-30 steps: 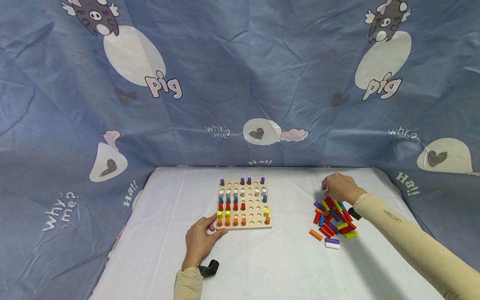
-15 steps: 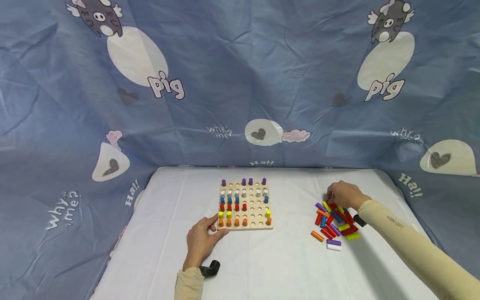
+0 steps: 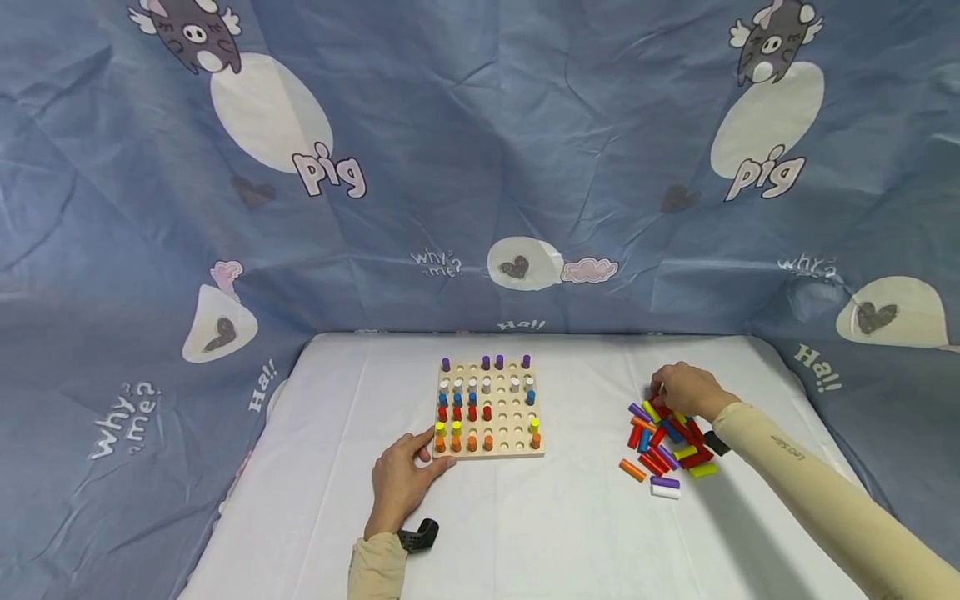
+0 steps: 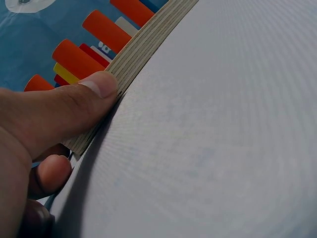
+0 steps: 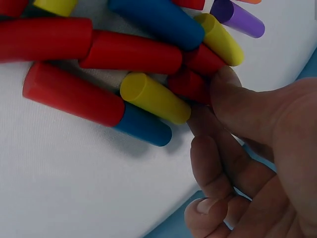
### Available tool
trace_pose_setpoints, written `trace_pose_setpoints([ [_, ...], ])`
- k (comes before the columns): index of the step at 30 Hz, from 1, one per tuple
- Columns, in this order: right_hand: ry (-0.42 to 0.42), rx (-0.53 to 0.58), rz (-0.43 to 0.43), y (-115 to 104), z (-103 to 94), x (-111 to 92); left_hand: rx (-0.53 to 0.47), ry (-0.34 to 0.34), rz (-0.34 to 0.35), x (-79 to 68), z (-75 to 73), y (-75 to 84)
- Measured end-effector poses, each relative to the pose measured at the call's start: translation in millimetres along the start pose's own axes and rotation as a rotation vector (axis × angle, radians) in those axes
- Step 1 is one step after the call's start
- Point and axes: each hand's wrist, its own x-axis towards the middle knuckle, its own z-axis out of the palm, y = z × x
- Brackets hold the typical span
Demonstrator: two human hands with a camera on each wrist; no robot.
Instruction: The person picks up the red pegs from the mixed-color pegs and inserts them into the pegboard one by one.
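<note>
A wooden pegboard [image 3: 512, 453] lies on the white table, with coloured pegs upright in some of its holes. My left hand [image 3: 405, 479] grips its near left corner. In the left wrist view, the thumb presses the layered board edge [image 4: 143, 49] below orange pegs [image 4: 79, 57]. To the right, my right hand [image 3: 688, 389] is at the far side of a loose pile of pegs. Its thumb and forefinger pinch a red peg [image 5: 188, 85] in the right wrist view, partly hidden by the fingers. A yellow peg [image 5: 154, 97] lies right beside it.
More pegs lie around, among them a blue one [image 5: 156, 22], a purple one [image 5: 240, 19], a white one [image 3: 665, 492] and an orange one [image 3: 632, 470] nearer the front. Blue printed cloth [image 3: 525, 183] rises behind the table and at its sides.
My right hand has come down a little toward me, onto the far edge of the peg pile, and its fingers now take hold of a red peg. My left hand stays on the board's corner.
</note>
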Motion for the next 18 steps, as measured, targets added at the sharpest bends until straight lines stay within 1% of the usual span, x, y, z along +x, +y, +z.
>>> trace_pose_setpoints([
  [6,-0.001,0.037,0.02,0.7,0.0,-1.2,0.004,-0.004,0.0,-0.3,-0.6,0.5],
  [9,0.004,0.035,0.027,0.1,-0.9,-1.9,0.004,-0.003,0.003,-0.3,-0.3,0.4],
  [18,0.02,0.024,0.009,0.0,0.7,-0.1,0.005,-0.003,-0.003,0.2,-1.1,1.3],
])
